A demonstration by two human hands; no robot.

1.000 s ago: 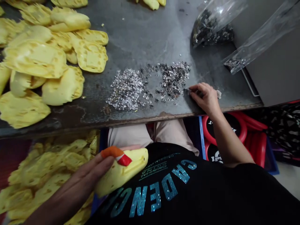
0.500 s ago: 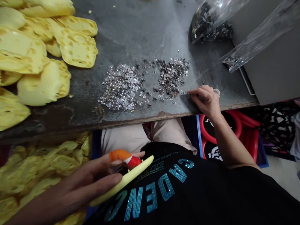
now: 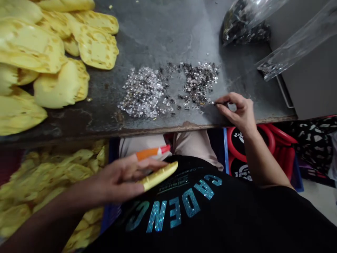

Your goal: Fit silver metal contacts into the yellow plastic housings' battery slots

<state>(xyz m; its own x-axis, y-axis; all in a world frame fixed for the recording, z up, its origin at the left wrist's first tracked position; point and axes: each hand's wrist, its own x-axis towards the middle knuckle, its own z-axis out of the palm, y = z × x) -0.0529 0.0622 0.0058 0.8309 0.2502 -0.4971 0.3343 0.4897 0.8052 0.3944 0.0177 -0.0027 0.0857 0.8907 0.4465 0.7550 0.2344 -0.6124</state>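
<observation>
My left hand (image 3: 123,175), its index finger wrapped in orange and red covering, grips a yellow moulded plastic shell piece (image 3: 160,175) in front of my black shirt. The shell is seen nearly edge-on. At the table's front edge my right hand (image 3: 238,109) pinches a tiny dark metal piece (image 3: 216,103) between thumb and forefinger. Just left of those fingertips lies a heap of small dark and silver metal pieces (image 3: 198,82). A second, shinier heap of small silver pieces (image 3: 143,93) spreads farther left. Loose pieces are scattered between the two heaps.
Yellow shells (image 3: 97,47) are piled at the table's (image 3: 163,31) left, with more in a bin (image 3: 89,168) below. Clear bags of small metal parts (image 3: 244,28) stand at the back right. A blue crate (image 3: 225,151) holding red-rimmed black discs (image 3: 238,138) sits below the right edge.
My left hand has moved right and turned the shell, and its wrapped finger now stretches out above it. My right hand has drawn slightly away from the dark heap, pinching a tiny piece.
</observation>
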